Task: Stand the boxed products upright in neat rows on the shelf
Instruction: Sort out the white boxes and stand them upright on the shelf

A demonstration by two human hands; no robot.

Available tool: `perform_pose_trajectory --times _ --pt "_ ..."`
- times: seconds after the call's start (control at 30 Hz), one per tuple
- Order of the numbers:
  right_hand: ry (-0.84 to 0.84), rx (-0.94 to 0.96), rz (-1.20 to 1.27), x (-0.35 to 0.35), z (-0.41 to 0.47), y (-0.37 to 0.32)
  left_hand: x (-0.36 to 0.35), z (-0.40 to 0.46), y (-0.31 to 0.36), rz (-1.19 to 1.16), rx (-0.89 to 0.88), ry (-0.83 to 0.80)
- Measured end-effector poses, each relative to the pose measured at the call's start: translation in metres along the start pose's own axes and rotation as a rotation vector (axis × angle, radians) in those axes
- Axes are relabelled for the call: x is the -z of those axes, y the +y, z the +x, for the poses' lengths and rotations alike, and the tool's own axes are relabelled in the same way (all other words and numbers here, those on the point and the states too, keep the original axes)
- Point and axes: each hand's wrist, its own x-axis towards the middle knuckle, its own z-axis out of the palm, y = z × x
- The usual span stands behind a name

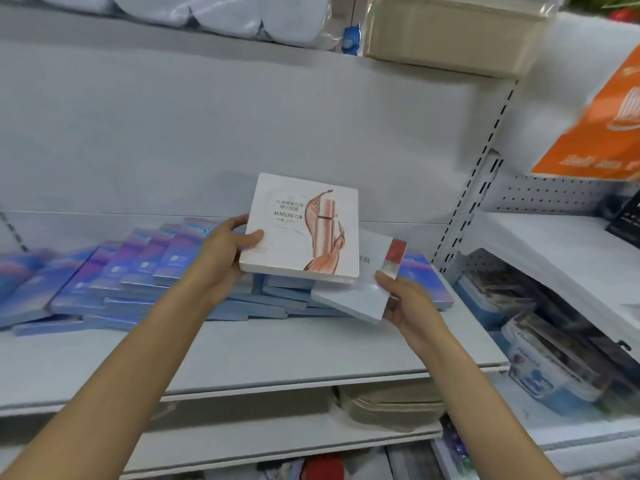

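Note:
My left hand (227,252) grips the left edge of a flat white box (301,230) printed with a rose-gold bottle, held tilted above the shelf (277,351). My right hand (401,299) pinches the near corner of a second white box (363,289) with a red patch, partly hidden under the first. Several flat blue-purple boxes (138,275) lie overlapping on the shelf behind and below both hands, spreading to the left. More of them show at the right (429,282).
A slotted upright (467,202) bounds the shelf on the right. Beyond it are clear tubs (547,355) on a lower shelf. Beige packages (450,36) and white bags sit on the shelf above. An orange sign (595,133) hangs at upper right.

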Motion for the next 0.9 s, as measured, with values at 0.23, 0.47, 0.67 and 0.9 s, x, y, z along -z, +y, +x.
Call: perform_pose_trajectory --times 0.23,0.47,0.67,0.9 --pt "-0.037 0.209 -0.075 -0.037 -0.003 -0.005 0.048 -0.030 -0.009 -0.075 -0.073 0.137" --pt "-0.146 0.326 -0.079 -0.115 -0.021 -0.012 0.110 -0.072 0.012 -0.029 -0.246 0.246" --pt "-0.257 0.373 -0.093 -0.206 -0.056 0.000 0.204 -0.122 0.033 -0.079 -0.331 0.377" --pt "-0.341 0.359 -0.083 -0.334 -0.121 0.044 0.347 -0.202 0.058 -0.004 -0.350 0.389"
